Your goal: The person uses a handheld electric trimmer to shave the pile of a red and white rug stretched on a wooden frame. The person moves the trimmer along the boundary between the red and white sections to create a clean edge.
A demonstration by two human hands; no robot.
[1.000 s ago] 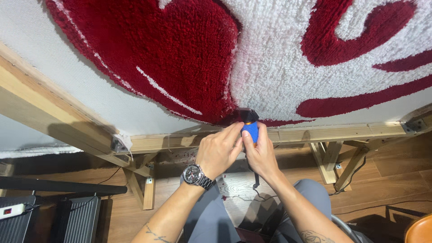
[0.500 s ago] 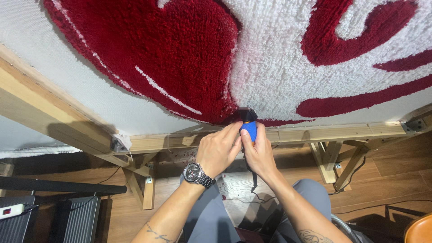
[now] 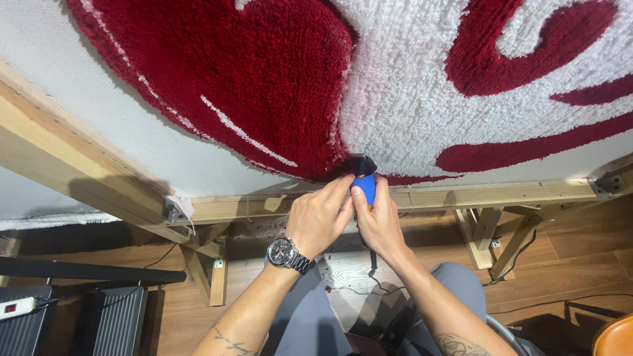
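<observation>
Hands together at the rug's near edge — right hand (image 3: 381,221) wrapped around a blue trimmer (image 3: 364,181), left hand (image 3: 318,217) pinching its side. Its black head touches the red tufted pile (image 3: 250,86) above the wooden frame (image 3: 461,196).

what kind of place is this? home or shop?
Probably a rug-making workshop, though a home studio can't be ruled out. A red-and-white tufted rug is stretched on a wooden frame, both hands, left hand and right hand, hold a blue trimmer at its edge, and red fluff and cables lie on the wood floor.
</observation>
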